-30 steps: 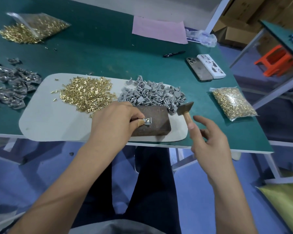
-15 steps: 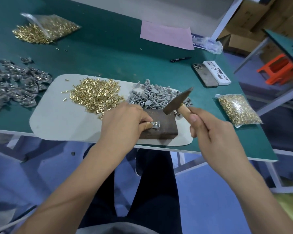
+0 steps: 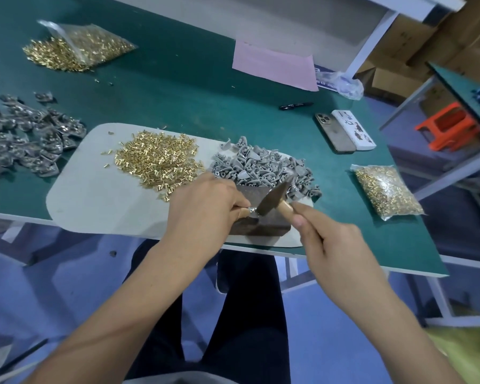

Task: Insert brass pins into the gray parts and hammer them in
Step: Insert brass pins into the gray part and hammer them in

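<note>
Dark block (image 3: pixel 263 225): near edge of pale mat (image 3: pixel 94 195). On block: small gray part (image 3: pixel 252 211), pinched by left hand (image 3: pixel 205 209). Right hand (image 3: pixel 336 245) grips hammer (image 3: pixel 275 199), head touching part. Behind block: pin pile (image 3: pixel 158 159), gray parts pile (image 3: pixel 261 166).

The tabletop (image 3: pixel 178 87) is covered in a matt green mat. On it lies a pale grey, smooth, matt sheet (image 3: pixel 94 195). The loose brass pins (image 3: pixel 155 162) are shiny yellow metal; the gray parts (image 3: pixel 263 167) look like dull matt plastic. The block (image 3: pixel 263 225) is dark, rough and rust-brown. The hammer (image 3: pixel 275 202) has a dull dark metal head and a light wooden handle. The bagged pins (image 3: pixel 385 189) sit in clear glossy plastic. The heap of silvery pieces (image 3: pixel 25 139) gleams like metal.
</note>
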`<state>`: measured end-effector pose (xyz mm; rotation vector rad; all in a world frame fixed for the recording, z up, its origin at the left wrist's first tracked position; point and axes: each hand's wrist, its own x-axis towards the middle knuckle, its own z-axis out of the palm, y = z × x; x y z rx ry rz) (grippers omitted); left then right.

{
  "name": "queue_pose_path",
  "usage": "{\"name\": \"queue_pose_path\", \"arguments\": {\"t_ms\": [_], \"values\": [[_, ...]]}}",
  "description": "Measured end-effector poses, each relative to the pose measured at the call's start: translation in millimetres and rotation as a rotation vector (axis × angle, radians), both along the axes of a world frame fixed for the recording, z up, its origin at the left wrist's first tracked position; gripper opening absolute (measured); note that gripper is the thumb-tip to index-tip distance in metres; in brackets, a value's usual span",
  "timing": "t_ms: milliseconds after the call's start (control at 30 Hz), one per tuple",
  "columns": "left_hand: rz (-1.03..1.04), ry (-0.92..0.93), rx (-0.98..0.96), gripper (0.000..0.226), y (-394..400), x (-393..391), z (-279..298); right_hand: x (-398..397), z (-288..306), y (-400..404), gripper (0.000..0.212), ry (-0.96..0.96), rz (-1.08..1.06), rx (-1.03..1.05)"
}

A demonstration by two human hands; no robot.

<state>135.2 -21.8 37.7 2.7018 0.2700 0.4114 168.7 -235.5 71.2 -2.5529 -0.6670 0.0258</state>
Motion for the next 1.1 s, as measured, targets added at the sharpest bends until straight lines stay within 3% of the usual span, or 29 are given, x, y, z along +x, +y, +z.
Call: {"name": "queue_pose_path", "arguments": {"t_ms": [133, 267, 400, 533, 667, 800, 967, 1100], "values": [[-0.002, 0.005, -0.004, 0.017, 1, 0, -1, -5, 1, 2, 0.042, -0.069, -0.074, 0.218], [0.006, 0.025, 0.001, 0.019, 1, 0, -1, -3, -6, 2, 0.044, 0.022, -0.014, -0.016], [0.0, 0.029, -0.004, 0.019, 1, -1, 0, -9, -2, 3, 0.044, -0.062, -0.094, 0.215], [-0.006, 0.034, 0.001, 0.018, 1, 0, 1, -7, -3, -2, 0.047, 0.015, -0.016, -0.057], [0.001, 0.016, -0.016, 0.015, 1, 0, -2, -10, 0, -2, 0.04, -0.048, -0.102, 0.172], [-0.002, 0.012, -0.02, 0.014, 2, 1, -1, -16, -5, -1, 0.042, 0.04, -0.033, -0.07], [-0.026, -0.002, 0.0, 0.011, 3, 0, 1, -15, 2, 3, 0.039, -0.015, -0.094, 0.151], [-0.056, -0.008, 0.072, 0.012, 2, -2, 1, -14, 1, 4, 0.042, -0.016, -0.078, 0.129]]}}
